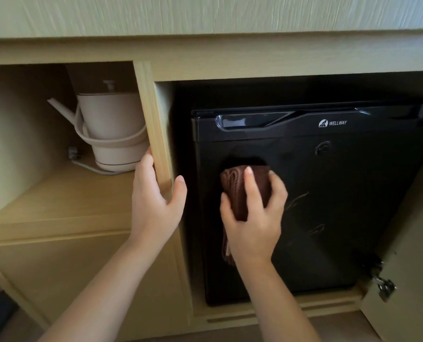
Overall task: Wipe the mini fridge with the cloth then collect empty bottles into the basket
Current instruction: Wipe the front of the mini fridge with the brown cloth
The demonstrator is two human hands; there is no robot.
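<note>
Here, head view. Black mini fridge (pixel 333 198) stands in the right cabinet bay, door closed. Right hand (pixel 253 218) presses a folded brown cloth (pixel 240 186) against the upper left of the fridge door, fingers and thumb clamped round it; a tail of cloth hangs below the wrist. Left hand (pixel 153 203) grips the wooden upright (pixel 153 114) between the bays, fingers wrapped behind it. Pale kettle (pixel 111 127) on the left shelf (pixel 57 201).

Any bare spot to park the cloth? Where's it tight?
Free: the shelf in front of and left of the kettle, out to its front edge. Crowded: the back right corner, with kettle, cord and the left hand gripping the divider. The mini fridge nearly fills its bay; the right hand holds the cloth on its door.
</note>
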